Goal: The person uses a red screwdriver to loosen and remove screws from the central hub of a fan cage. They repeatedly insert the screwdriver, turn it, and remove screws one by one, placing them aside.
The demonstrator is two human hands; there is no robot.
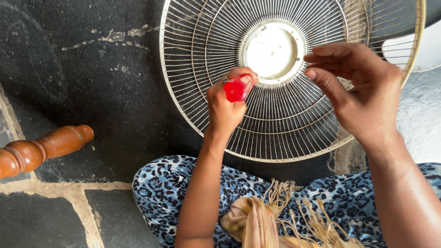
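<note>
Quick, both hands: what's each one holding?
Left hand: closed on a small red tool.
Right hand: fingertips pinching the fan grille wires by the hub; nothing else visible.

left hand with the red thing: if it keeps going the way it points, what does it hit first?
Likely the white round hub of the fan guard. The left hand, gripping the small red object, points up-right at it, just short of its rim. Depth is unclear from above.

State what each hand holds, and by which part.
The left hand grips a small red plastic object around its lower end. The right hand pinches the round cream wire fan guard near its hub.
</note>
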